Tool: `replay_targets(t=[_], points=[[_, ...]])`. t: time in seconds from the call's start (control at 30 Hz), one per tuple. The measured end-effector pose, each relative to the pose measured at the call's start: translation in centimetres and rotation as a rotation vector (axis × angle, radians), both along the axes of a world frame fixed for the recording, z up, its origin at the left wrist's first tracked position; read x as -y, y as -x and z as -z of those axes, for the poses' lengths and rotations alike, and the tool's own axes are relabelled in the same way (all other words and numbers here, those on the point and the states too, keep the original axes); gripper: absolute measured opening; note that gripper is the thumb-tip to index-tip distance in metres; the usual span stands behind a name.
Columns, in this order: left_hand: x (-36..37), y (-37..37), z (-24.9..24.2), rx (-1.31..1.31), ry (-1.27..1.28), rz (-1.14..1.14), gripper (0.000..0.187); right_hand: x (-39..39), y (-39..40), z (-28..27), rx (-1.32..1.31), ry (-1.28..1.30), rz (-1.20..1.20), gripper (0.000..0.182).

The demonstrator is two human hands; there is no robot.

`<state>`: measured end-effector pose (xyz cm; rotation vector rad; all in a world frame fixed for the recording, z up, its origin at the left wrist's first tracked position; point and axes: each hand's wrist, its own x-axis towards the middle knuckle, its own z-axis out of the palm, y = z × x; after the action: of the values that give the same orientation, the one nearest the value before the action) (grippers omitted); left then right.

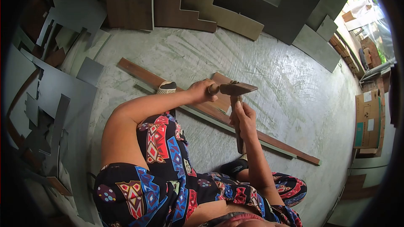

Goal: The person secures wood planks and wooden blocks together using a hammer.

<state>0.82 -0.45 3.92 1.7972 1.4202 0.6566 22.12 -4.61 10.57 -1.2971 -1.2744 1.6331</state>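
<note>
My left hand [203, 91] is closed around the round wooden handle of a chisel [213, 88]; its blade is hidden beneath the hand. In my right hand [245, 115] is a hammer [238, 88], gripped by its handle, with the head level with the chisel's handle end and close beside it. Under both hands a long brown wooden strip [275, 140] lies diagonally on the floor. A thin grey-green strip [206, 119] runs along its near side. A short brown board piece [220, 77] shows just behind the left hand.
Dark and brown panels [129, 2] lean along the back wall. Grey offcut sheets [63, 88] pile up on the left. A cardboard box [368, 120] stands at the right. My foot in a patterned shoe [166, 87] rests by the strip on the concrete floor [290, 84].
</note>
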Motion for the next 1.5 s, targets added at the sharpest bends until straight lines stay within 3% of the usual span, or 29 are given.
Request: replay_targets(t=[0.3,0.47,0.7,0.77,0.87,1.07,1.17,1.23,1.27,1.3,1.33,1.4,1.47,1.5], points=[[-0.3,0.8,2.1,0.068,-0.027,-0.033,0.036,-0.3,-2.7,9.3,0.442,0.099,0.089,0.038],[-0.8,0.8,1.3,-0.012,0.136,-0.002,0.044,0.7,-4.2,13.8,0.838,-0.096,0.005,0.043],[-0.6,1.1,2.0,0.094,0.070,-0.047,0.033,3.7,-3.5,14.1,0.912,-0.160,-0.086,0.042],[-0.6,1.2,2.2,0.061,0.064,-0.032,0.033,4.0,-3.2,13.8,0.985,-0.127,-0.205,0.037],[-0.4,1.1,2.0,0.032,-0.034,-0.006,0.032,5.2,-3.9,15.8,1.035,-0.363,-0.275,0.037],[-0.3,1.8,2.8,0.036,-0.056,0.016,0.032,4.8,-5.0,16.9,1.003,-0.253,-0.418,0.038],[-0.3,2.0,3.0,-0.023,-0.041,0.055,0.037,0.5,-7.8,14.3,0.951,-0.255,-0.702,0.037],[-0.1,2.0,2.7,-0.087,-0.048,0.088,0.040,-3.4,-11.5,12.8,0.999,-0.241,-0.661,0.037],[-0.2,2.0,2.8,-0.098,-0.029,0.104,0.042,-5.2,-14.6,13.1,0.839,-0.226,-0.531,0.038],[-0.1,2.1,2.6,-0.093,-0.039,0.116,0.042,-6.1,-15.4,7.9,1.055,-0.094,-0.449,0.038],[0.0,2.2,2.1,-0.087,-0.048,0.130,0.042,-6.7,-18.1,6.1,1.149,-0.274,-0.385,0.038],[-0.1,2.8,2.6,-0.051,-0.081,0.171,0.043,-6.8,-23.1,1.4,1.295,-0.219,-0.314,0.039],[0.0,3.2,2.5,-0.020,-0.061,0.220,0.044,-6.1,-30.2,0.7,1.415,-0.360,-0.286,0.036],[-0.2,3.3,2.4,-0.007,-0.051,0.247,0.045,-5.1,-32.4,0.0,1.506,-0.310,-0.262,0.034]])
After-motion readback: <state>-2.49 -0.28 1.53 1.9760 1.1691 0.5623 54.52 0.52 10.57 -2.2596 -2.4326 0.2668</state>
